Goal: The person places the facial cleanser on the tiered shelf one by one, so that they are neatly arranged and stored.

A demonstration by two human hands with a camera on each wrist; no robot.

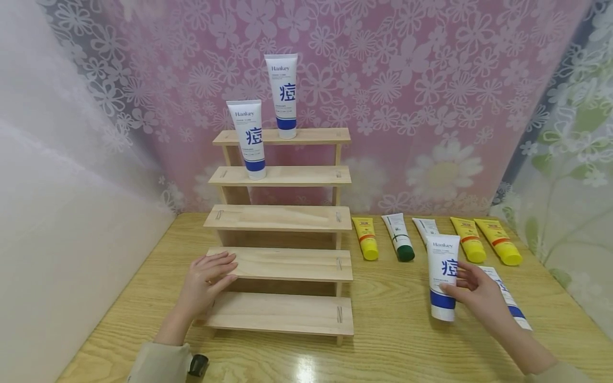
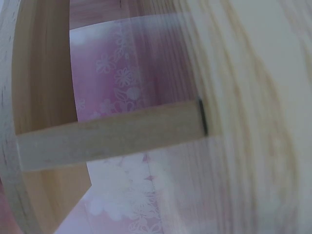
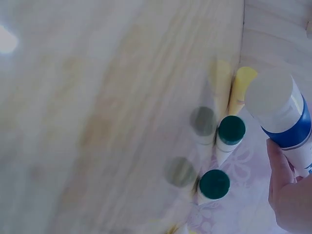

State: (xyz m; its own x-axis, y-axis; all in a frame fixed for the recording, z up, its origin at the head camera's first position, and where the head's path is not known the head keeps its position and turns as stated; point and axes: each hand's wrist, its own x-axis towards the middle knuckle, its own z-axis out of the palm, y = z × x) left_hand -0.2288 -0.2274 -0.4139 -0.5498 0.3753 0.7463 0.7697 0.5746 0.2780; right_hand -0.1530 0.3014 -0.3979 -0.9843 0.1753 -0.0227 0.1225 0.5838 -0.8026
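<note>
My right hand pinches a white squeeze tube with a blue band, held upright at the right of the table; its white cap shows close up in the right wrist view. My left hand rests on the left end of a stepped wooden display rack, at its second step from the bottom. Two tubes like the held one stand on the rack: one on the top step, another at the left of the step below. A further blue-banded tube lies behind my right hand.
Along the table's back right lie yellow tubes, a green-capped white tube and a white tube partly hidden by the held one. A small black object sits by my left sleeve. Flowered wall covering rises behind the table.
</note>
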